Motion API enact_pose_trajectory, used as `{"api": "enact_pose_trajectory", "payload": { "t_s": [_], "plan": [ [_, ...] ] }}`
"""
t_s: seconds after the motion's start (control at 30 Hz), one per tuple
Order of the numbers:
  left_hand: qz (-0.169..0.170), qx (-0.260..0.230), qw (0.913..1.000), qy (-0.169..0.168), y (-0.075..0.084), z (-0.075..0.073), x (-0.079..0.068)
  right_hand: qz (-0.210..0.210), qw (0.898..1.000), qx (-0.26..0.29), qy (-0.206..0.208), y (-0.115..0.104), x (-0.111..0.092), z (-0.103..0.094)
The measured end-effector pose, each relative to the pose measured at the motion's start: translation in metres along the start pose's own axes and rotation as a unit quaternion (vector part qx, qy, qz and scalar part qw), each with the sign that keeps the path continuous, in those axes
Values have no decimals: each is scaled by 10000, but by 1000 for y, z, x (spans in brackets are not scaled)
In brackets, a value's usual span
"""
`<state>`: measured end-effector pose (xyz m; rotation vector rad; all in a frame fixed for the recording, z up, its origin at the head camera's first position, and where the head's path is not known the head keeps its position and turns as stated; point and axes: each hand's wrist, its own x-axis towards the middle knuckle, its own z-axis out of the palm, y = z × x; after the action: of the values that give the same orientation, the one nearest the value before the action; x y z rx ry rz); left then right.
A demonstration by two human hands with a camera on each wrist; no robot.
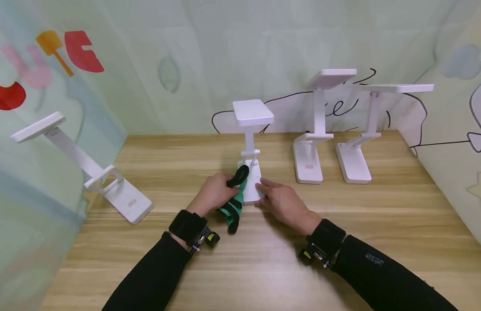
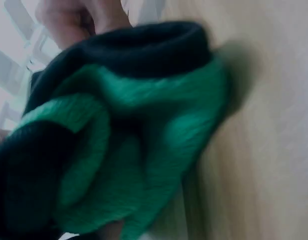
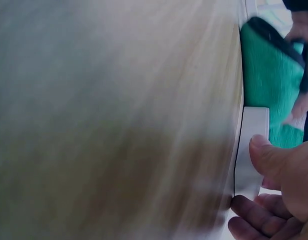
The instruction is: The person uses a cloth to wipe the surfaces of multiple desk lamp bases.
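Note:
Near the middle of the table, a white folding stand (image 1: 250, 113) stands upright with a flat top plate and a flat base. My left hand (image 1: 214, 193) holds a crumpled green cloth (image 1: 238, 198) with black edging against the left side of that base. The cloth fills much of the left wrist view and hides part of the base. On the other side, my right hand (image 1: 284, 204) grips the base's right edge. In the right wrist view the thumb (image 3: 267, 156) lies on the base's edge (image 3: 252, 125), with the other fingers curled beside it.
Another white stand (image 1: 129, 201) leans open at the left edge of the table. Two more stands, one (image 1: 308, 164) and its neighbour (image 1: 354, 164), stand at the back right. A printed fabric backdrop (image 1: 209, 56) surrounds the wooden table (image 1: 264, 276).

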<state>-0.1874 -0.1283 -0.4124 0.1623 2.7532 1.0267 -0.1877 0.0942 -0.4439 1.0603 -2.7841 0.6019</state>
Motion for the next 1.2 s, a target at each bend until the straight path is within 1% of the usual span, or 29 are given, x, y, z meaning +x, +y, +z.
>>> {"api": "enact_pose_trajectory", "payload": {
  "t_s": [0.1, 0.17, 0.2, 0.23, 0.3, 0.4, 0.43, 0.47, 0.53, 0.57, 0.63, 0.73, 0.87, 0.97, 1.03, 1.1, 1.13, 1.17, 1.2],
  "plan": [
    [255, 426, 9982, -324, 6, 0, -12, -18, 10000, -8, 58, 1, 0, -1],
    [250, 577, 9968, -494, 9, -2, -16, -29, 10000, 10, 71, 2, 0, -1],
    [153, 552, 9969, -538, 10, -5, -17, -40, 10000, 13, 65, 2, 0, -1],
    [29, 488, 9975, -501, 10, -8, -17, -43, 10000, 20, 57, 2, -1, -1],
    [-211, 318, 9991, -209, 8, -15, -11, -22, 10000, 39, 42, 3, -1, 0],
    [-476, 54, 9984, 302, 4, -24, 7, 50, 10000, 25, 32, 3, -3, 1],
    [-486, 19, 9980, 411, 1, -23, 14, 57, 10000, 25, 60, 3, -5, 2],
    [-477, 8, 9979, 445, 0, -21, 20, 68, 9999, 19, 80, 3, -7, 3],
    [-446, 13, 9982, 404, -1, -12, 27, 71, 9999, 30, 122, 1, -11, 6],
    [-406, 4, 9984, 383, -1, -6, 28, 70, 9999, 36, 135, 0, -13, 7],
    [-336, 65, 9987, 382, 1, 4, 25, 38, 9998, 54, 163, -2, -18, 9],
    [-257, 249, 9986, 400, 6, 12, 15, 48, 9998, 80, 152, -4, -22, 10],
    [-27, 533, 9983, 244, 12, 15, 4, 46, 9998, -11, 185, -2, -20, 8],
    [281, 696, 9971, 92, 14, 12, -2, 65, 9997, -80, 228, 0, -15, 4],
    [416, 670, 9968, -142, 13, 7, -7, 73, 9998, -58, 192, 1, -11, 2],
    [473, 507, 9962, -530, 8, 0, -13, 50, 9999, -14, 102, 1, -8, 0],
    [435, 425, 9956, -711, 6, -5, -15, 48, 10000, 0, 47, 1, -6, 0],
    [323, 286, 9954, -850, 4, -10, -16, 47, 10000, 19, 2, 0, -5, -1],
    [205, 154, 9957, -891, 1, -15, -16, 50, 10000, 27, -29, 0, -4, -1]
  ]
}}
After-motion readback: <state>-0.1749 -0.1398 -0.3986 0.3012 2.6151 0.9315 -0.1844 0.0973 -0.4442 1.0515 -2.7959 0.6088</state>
